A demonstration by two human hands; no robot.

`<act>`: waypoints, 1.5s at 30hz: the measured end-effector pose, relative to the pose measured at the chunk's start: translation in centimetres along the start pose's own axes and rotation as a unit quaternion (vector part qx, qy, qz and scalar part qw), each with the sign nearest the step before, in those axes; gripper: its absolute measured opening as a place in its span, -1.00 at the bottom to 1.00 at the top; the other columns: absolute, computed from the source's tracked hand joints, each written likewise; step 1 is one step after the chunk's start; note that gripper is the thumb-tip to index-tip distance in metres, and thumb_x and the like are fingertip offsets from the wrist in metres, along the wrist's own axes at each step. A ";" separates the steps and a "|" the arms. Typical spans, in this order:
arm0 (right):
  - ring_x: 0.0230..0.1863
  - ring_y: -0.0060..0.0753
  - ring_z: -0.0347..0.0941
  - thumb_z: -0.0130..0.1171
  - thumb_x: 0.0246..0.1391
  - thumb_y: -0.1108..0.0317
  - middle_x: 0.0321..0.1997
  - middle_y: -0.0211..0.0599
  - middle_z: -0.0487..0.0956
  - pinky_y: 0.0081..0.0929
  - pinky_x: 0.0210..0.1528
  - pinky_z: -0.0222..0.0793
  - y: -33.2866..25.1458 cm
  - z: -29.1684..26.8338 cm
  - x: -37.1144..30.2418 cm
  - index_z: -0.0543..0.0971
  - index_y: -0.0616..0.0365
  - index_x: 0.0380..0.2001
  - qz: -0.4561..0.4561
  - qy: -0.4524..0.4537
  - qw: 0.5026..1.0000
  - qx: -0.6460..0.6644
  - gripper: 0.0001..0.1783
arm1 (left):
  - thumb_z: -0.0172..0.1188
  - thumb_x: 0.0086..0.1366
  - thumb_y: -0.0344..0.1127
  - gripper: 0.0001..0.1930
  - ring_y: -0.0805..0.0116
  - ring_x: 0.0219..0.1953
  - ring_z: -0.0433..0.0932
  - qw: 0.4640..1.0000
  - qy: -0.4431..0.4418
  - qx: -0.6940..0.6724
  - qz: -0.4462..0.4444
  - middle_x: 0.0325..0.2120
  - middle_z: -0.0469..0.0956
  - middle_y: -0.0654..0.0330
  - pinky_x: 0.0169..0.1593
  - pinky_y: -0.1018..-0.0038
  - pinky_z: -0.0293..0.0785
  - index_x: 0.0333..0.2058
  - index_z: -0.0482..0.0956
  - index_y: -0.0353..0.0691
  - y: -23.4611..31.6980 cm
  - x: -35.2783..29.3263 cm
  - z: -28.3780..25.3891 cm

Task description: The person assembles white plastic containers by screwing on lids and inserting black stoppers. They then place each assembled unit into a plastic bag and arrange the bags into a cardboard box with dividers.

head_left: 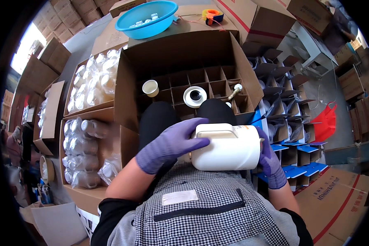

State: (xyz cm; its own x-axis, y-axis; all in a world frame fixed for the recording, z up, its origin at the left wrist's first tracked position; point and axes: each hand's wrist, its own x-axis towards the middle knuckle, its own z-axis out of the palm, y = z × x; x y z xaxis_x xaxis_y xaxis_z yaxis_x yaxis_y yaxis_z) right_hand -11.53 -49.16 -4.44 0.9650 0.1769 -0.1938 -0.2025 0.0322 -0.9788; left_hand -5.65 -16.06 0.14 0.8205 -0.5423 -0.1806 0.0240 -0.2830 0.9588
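A white jug with a handle lies on its side above my lap, its handle facing up. My left hand, in a purple glove, is closed round its left end. My right hand, gloved likewise, grips the other end, with several fingers hidden behind it. Beyond my knees stands an open carton split by cardboard dividers. A cream cup, a white round part with a black centre and a white-and-brass piece sit at its compartments.
Cartons of plastic-wrapped white containers stand at the left. A blue basin with small white pieces and an orange tape dispenser are at the back. Blue-edged divided boxes and a red bag lie right. Another person is far right.
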 end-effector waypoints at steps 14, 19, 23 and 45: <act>0.41 -0.30 0.25 0.43 0.00 0.17 0.42 -0.20 0.33 -0.29 0.42 0.18 -0.3 -2.3 3.2 0.22 0.11 0.40 0.005 -0.155 0.975 -0.158 -0.06 | 0.55 -0.06 0.00 -0.13 0.02 -0.01 0.54 0.883 0.243 0.127 0.380 -0.05 0.52 -0.02 0.11 0.20 0.49 0.18 0.40 -0.30 5.7 -4.0 2.1; 0.40 -0.29 0.26 0.37 0.06 0.19 0.41 -0.20 0.34 -0.29 0.41 0.19 -0.8 -1.1 2.9 0.21 0.12 0.40 0.053 -0.153 0.985 -0.057 -0.12 | 0.51 -0.07 0.10 -0.12 0.02 -0.03 0.51 0.877 0.231 0.113 0.406 -0.08 0.51 -0.03 0.05 0.17 0.47 0.15 0.42 -0.31 7.2 -4.4 2.9; 0.39 -0.28 0.27 0.31 0.11 0.20 0.40 -0.20 0.34 -0.29 0.41 0.21 -0.6 -0.9 2.6 0.20 0.12 0.40 0.072 -0.160 0.984 -0.023 -0.16 | 0.48 -0.06 0.13 -0.15 0.02 -0.04 0.51 0.874 0.228 0.079 0.421 -0.08 0.52 -0.02 0.07 0.13 0.45 0.12 0.45 -0.29 7.1 -4.1 3.5; 0.39 -0.23 0.28 -0.01 0.39 0.20 0.42 -0.16 0.32 -0.27 0.41 0.24 2.6 -1.8 6.0 0.13 0.15 0.42 0.079 -0.077 0.985 0.137 -0.37 | 0.48 -0.08 0.00 -0.31 -0.06 0.05 0.47 0.875 0.258 0.358 0.201 -0.06 0.52 -0.05 0.20 0.14 0.38 0.00 0.54 -0.23 -8.9 13.2 -11.6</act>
State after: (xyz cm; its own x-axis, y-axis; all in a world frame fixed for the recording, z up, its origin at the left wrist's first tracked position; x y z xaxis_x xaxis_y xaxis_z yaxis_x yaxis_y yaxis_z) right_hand -6.00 -49.79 -8.30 0.8857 0.3465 -0.3090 -0.4053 0.2522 -0.8787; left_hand 11.60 -11.52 -8.23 0.8335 -0.3358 0.4388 -0.5378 -0.6750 0.5050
